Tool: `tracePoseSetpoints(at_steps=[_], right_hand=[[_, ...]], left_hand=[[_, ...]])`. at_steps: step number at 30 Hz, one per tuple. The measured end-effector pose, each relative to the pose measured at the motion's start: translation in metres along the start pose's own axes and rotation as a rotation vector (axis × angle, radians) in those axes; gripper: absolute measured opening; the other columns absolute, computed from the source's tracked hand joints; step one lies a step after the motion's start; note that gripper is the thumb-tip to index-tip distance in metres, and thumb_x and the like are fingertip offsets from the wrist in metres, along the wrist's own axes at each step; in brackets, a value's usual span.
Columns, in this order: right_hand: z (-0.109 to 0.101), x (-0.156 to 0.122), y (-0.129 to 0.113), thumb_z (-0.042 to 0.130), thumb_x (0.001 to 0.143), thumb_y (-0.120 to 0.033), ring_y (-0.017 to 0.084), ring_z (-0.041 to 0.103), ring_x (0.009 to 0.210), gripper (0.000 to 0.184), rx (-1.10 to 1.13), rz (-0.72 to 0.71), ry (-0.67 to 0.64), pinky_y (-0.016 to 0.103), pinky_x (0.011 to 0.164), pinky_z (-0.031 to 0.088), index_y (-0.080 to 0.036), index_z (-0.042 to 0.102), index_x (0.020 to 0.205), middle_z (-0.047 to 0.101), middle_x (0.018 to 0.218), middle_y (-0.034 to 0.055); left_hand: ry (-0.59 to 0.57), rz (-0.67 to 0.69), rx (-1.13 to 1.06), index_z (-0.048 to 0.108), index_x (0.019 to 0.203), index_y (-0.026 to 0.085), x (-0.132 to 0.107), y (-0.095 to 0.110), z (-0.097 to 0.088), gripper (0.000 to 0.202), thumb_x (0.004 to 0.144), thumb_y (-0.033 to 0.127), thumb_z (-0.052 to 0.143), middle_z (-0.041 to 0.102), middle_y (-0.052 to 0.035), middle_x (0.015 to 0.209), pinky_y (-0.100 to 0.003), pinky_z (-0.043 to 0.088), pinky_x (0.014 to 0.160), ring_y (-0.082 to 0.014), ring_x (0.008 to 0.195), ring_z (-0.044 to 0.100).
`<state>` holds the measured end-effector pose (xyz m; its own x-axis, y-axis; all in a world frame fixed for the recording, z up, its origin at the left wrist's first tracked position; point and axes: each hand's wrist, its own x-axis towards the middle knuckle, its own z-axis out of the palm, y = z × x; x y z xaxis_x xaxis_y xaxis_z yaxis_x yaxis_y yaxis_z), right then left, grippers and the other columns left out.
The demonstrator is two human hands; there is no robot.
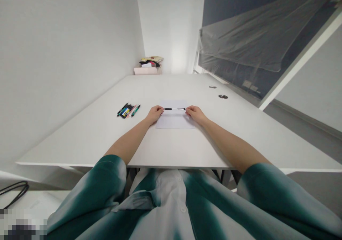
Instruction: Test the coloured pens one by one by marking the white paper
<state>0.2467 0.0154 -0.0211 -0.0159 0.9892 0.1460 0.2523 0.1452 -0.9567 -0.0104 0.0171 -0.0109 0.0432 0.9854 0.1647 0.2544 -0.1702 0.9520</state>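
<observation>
Pinching pen ends, left hand facing right hand, forearms slanting inward

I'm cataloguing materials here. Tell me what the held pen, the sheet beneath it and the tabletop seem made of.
Black-and-white pen: probably plastic, smooth, judging by its evenly coloured sections.
Blank sheet: likely paper, matt; it looks thin and flat, with straight edges.
White tabletop: perhaps laminate, smooth; the uniform surface shows no grain, but paint is possible.

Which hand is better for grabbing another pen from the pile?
Probably the left hand: the pile of pens lies on that side, farther from the right hand. Each holds an end of the black-and-white pen, though.
</observation>
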Motion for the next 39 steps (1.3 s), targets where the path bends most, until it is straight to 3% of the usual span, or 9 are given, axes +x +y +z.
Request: tracePoseSetpoints(at_steps=[10,21,27,39], right_hand=[[-0.0006,0.0030,0.0041,0.066,0.080,-0.034,0.013,0.056,0.062,0.018,-0.025,-0.026,0.001,0.024,0.063,0.045,-0.019,0.060,0.071,0.067,0.067,0.0025],[-0.0014,0.0009,0.0015,0.064,0.080,-0.033,0.012,0.052,0.060,0.019,-0.023,-0.035,-0.015,0.024,0.062,0.043,-0.019,0.059,0.068,0.064,0.064,0.0022],[-0.0017,0.0013,0.0034,0.067,0.077,-0.042,0.012,0.051,0.059,0.025,-0.023,-0.035,-0.026,0.025,0.061,0.042,-0.020,0.059,0.069,0.063,0.064,0.0017],[-0.0012,-0.0010,0.0015,0.064,0.078,-0.041,0.012,0.049,0.057,0.026,-0.046,-0.030,-0.013,0.025,0.059,0.039,-0.019,0.058,0.066,0.061,0.062,0.0015]], left_hand=[[-0.003,0.018,0.017,0.062,0.074,0.016,0.0025,-0.0038,-0.0003,0.012,0.078,0.027,0.063,0.063,-0.0022,0.070,-0.028,0.042,0.068,-0.0135,0.067,0.054],[-0.011,0.026,0.029,0.061,0.070,0.017,0.0028,-0.0046,0.0007,0.019,0.077,0.034,0.064,0.062,-0.0025,0.067,-0.027,0.040,0.064,-0.0136,0.065,0.052],[-0.018,0.034,0.027,0.062,0.070,0.017,0.0012,-0.0032,-0.0001,0.020,0.077,0.036,0.064,0.063,-0.0030,0.068,-0.028,0.042,0.066,-0.0143,0.066,0.053],[-0.033,0.038,0.006,0.061,0.068,0.017,0.0018,-0.0052,0.0003,0.026,0.080,0.040,0.063,0.060,-0.0030,0.066,-0.030,0.041,0.066,-0.0137,0.062,0.051]])
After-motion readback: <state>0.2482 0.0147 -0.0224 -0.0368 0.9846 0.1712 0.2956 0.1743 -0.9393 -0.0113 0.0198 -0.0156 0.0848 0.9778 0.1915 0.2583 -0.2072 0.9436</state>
